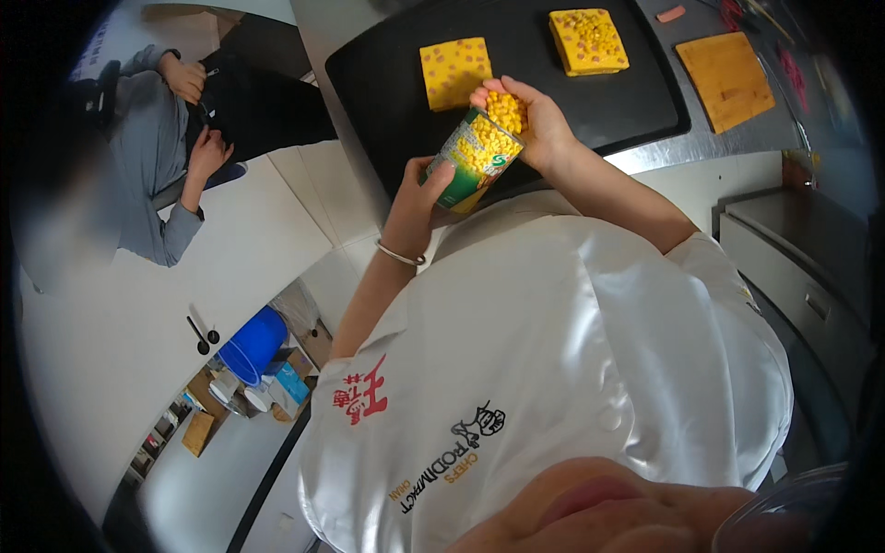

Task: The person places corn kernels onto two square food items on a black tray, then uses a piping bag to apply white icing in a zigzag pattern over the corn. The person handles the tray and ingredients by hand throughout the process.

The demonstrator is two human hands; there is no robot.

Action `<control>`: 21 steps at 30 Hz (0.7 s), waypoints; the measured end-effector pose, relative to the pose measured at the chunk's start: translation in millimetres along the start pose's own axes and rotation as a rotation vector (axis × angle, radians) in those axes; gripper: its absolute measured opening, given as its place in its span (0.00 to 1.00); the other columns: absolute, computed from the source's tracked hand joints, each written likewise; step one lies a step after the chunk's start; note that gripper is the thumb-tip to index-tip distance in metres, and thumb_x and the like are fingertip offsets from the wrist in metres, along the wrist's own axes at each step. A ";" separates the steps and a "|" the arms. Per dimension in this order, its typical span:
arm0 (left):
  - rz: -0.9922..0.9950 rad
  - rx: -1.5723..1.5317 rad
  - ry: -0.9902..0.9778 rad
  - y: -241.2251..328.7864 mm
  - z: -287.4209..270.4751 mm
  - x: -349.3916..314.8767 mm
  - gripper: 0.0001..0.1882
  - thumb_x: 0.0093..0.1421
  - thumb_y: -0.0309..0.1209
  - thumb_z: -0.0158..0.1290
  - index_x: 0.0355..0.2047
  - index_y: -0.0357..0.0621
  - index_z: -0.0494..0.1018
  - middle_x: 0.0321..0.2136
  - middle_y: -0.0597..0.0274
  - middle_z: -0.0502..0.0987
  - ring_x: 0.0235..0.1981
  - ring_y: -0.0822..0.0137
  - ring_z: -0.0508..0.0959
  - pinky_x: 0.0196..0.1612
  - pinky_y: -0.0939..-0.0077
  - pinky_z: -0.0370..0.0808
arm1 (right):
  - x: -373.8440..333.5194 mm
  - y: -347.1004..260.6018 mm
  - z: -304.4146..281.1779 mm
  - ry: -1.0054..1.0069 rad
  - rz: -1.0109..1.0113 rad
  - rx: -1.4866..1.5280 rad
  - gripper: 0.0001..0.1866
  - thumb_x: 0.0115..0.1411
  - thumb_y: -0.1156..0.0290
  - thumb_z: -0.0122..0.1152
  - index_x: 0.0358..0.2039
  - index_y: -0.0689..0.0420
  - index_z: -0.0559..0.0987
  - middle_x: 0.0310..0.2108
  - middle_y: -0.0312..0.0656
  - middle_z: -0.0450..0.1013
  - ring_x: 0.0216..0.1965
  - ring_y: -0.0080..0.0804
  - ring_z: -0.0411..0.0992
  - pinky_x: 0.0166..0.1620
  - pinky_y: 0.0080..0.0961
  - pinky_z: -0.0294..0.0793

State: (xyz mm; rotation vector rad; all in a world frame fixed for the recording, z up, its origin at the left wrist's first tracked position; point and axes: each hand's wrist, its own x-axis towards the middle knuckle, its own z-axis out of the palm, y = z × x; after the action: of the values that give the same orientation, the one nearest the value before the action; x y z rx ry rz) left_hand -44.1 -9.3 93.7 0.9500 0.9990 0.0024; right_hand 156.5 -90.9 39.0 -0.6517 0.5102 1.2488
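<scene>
My left hand (422,192) grips an open green can (468,170) of corn, tilted toward my other hand. Yellow kernels fill the can's mouth. Cupped beside it, my right hand (550,132) holds a heap of corn kernels (505,111) against the can's rim. Both hands are over the near edge of a black tray (387,111). Just beyond my fingers lies a square yellow slab (454,69) dotted with pinkish bits. To its right, a thicker yellow block (590,63) has corn kernels piled on top.
A wooden board (725,81) lies right of the tray on a metal counter (664,155), near a small pink piece (671,14). At the left, another person (157,157) in grey stands close by. A blue bin (256,343) and boxes are at lower left.
</scene>
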 end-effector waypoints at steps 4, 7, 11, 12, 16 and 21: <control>0.184 0.427 -0.326 11.2 -44.8 22.3 0.40 0.55 0.40 0.68 0.60 0.34 0.60 0.53 0.51 0.70 0.56 0.63 0.72 0.59 0.70 0.70 | -2.8 17.3 14.5 -0.046 0.051 0.044 0.14 0.72 0.66 0.48 0.41 0.63 0.78 0.39 0.51 0.80 0.42 0.41 0.79 0.53 0.36 0.79; 0.196 0.680 -0.351 29.7 -31.6 20.2 0.50 0.49 0.34 0.72 0.66 0.39 0.55 0.58 0.51 0.69 0.62 0.59 0.70 0.65 0.67 0.66 | 1.7 25.9 23.4 -0.017 0.069 0.049 0.15 0.73 0.66 0.45 0.39 0.65 0.77 0.38 0.52 0.78 0.40 0.41 0.78 0.51 0.35 0.79; 0.298 0.831 -0.275 24.6 -23.9 31.1 0.53 0.45 0.36 0.74 0.67 0.42 0.54 0.59 0.49 0.70 0.63 0.56 0.70 0.65 0.67 0.66 | 15.1 20.2 22.8 0.010 0.073 -0.032 0.17 0.74 0.66 0.42 0.41 0.66 0.76 0.37 0.53 0.77 0.42 0.42 0.78 0.51 0.39 0.80; 0.335 0.856 -0.243 23.7 -23.1 32.7 0.53 0.45 0.36 0.74 0.67 0.43 0.54 0.59 0.49 0.70 0.63 0.56 0.70 0.65 0.67 0.67 | 18.2 18.5 24.8 0.033 0.071 -0.066 0.17 0.74 0.66 0.42 0.41 0.66 0.76 0.37 0.53 0.77 0.42 0.43 0.78 0.51 0.39 0.81; 0.583 0.864 -0.224 9.5 -32.2 44.4 0.52 0.44 0.34 0.76 0.64 0.39 0.57 0.58 0.47 0.71 0.60 0.51 0.74 0.64 0.65 0.69 | 30.6 15.7 22.7 0.082 0.151 -0.096 0.16 0.74 0.66 0.45 0.44 0.67 0.76 0.40 0.54 0.77 0.44 0.44 0.79 0.51 0.40 0.82; 0.946 0.795 -0.035 -10.4 -45.1 56.6 0.46 0.42 0.29 0.76 0.59 0.42 0.63 0.54 0.51 0.73 0.55 0.54 0.77 0.58 0.65 0.74 | 48.7 -0.8 30.6 0.049 0.060 -0.166 0.12 0.70 0.73 0.53 0.47 0.69 0.76 0.43 0.54 0.78 0.43 0.43 0.80 0.52 0.36 0.83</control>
State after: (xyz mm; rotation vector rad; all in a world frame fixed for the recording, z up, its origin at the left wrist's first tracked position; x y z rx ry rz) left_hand -47.9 37.7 37.9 2.0783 0.4138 0.4026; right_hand 169.5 -35.9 28.1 -0.8131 0.4728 1.3439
